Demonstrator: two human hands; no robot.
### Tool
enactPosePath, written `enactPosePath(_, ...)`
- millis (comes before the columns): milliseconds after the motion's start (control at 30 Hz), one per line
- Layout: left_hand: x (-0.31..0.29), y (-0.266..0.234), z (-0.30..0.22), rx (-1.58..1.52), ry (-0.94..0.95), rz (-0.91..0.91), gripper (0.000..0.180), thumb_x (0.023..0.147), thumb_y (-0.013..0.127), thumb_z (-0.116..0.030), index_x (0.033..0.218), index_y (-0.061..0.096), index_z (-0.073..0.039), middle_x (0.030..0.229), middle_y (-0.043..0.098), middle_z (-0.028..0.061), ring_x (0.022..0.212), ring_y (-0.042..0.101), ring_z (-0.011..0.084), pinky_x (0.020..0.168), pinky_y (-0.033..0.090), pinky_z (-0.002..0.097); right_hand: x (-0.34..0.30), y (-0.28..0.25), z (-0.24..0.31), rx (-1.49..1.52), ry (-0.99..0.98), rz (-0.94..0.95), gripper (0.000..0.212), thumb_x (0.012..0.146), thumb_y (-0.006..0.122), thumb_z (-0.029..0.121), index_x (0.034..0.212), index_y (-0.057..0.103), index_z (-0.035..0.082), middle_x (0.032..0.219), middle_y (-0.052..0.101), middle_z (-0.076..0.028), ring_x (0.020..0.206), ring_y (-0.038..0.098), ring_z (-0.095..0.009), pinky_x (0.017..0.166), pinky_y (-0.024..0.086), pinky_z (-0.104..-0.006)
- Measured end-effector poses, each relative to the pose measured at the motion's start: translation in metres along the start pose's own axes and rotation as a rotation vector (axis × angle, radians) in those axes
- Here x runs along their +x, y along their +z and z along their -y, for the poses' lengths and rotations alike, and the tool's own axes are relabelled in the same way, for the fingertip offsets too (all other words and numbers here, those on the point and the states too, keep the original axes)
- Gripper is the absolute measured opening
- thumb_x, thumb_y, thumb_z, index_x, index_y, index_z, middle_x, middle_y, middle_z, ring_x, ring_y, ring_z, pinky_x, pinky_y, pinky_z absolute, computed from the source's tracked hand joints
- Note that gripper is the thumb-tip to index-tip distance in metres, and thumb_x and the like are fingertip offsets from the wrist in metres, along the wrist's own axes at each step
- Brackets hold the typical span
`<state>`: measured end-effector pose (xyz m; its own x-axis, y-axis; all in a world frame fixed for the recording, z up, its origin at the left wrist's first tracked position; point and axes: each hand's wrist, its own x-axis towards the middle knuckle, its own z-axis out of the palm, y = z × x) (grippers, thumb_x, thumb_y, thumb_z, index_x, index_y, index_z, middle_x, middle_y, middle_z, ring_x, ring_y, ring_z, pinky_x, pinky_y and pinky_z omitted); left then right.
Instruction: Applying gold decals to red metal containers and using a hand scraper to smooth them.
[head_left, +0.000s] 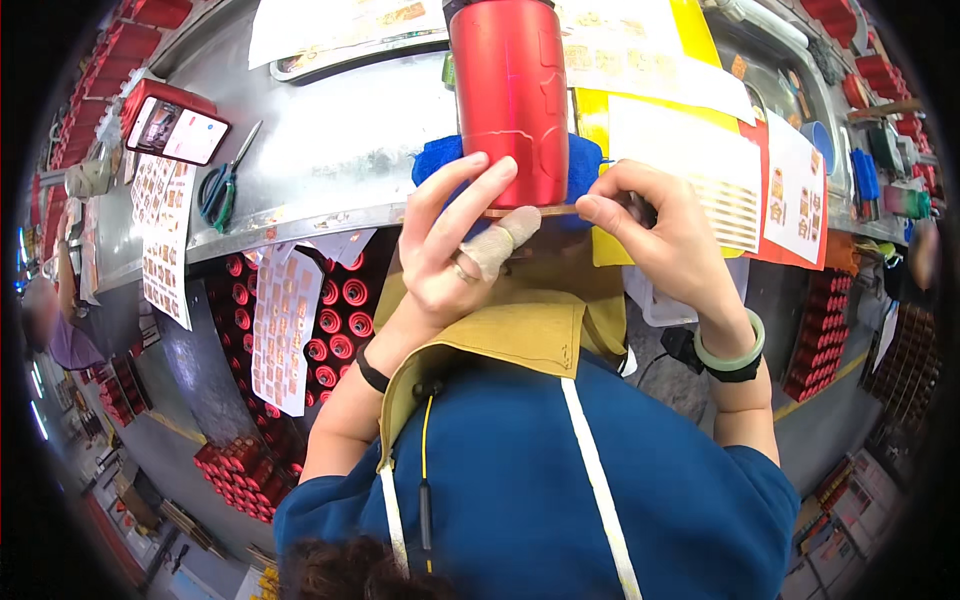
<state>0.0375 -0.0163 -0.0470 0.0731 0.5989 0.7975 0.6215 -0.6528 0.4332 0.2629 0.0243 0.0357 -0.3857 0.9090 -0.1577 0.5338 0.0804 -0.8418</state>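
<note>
Between the two hands, at the near edge of the metal table, one red cup (510,100) rests with one blue cloth (432,160) showing on both sides, its long axis running from 12 to 6 o'clock. From the left hand (440,250) the cup lies toward 1 o'clock; from the right hand (665,235), toward 10. The left is nearer: two of its fingertips touch the cup's lower side, though I cannot tell whether it grips anything. The right hand's thumb and forefinger are drawn together just beside the base; whether something is pinched there, I cannot tell.

Taking the cup as the dial's centre: one phone (180,133) near 9 o'clock, one pair of scissors (230,175) between 8 and 9, one hanging picture sheet (165,235) beyond it and a second sheet (288,335) lower, toward 7:30. One striped sheet (670,150) lies near 4. One bracelet (735,355) circles the right wrist.
</note>
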Motion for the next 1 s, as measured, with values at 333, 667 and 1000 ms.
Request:
enactPosePath(333,-0.006,-0.001,-0.008,0.018,-0.17,-0.016,0.024,0.077,0.082,0.004,0.099,0.078,-0.001,0.126,0.071,0.0187,0.117,0.066,0.035,0.094,0.057,0.0415,0.0,0.001,-0.002,0.041,0.023,0.036,0.021,0.094,0.074,0.017,0.087,0.069,-0.003,0.072,0.064,-0.01,0.063,0.054,-0.018,0.061,0.043,-0.0334)
enactPosePath(667,-0.015,0.01,0.001,-0.154,-0.258,-0.106,0.029,0.078,0.082,0.006,0.105,0.075,0.001,0.125,0.071,0.0172,0.111,0.07,0.0375,0.094,0.059,0.042,0.001,0.002,-0.004,0.064,0.002,0.01,0.021,0.094,0.074,0.017,0.088,0.07,-0.004,0.07,0.063,-0.009,0.062,0.052,-0.017,0.06,0.042,-0.0329)
enactPosePath(1000,0.009,0.005,-0.002,-0.033,0.03,0.008,0.023,0.086,0.077,0.001,0.109,0.076,-0.001,0.124,0.071,0.0192,0.113,0.068,0.0376,0.092,0.059,0.0429,0.0,0.002,-0.005,0.057,-0.004,-0.009,0.021,0.093,0.074,0.016,0.087,0.071,-0.003,0.067,0.06,-0.008,0.06,0.05,-0.016,0.058,0.041,-0.0325)
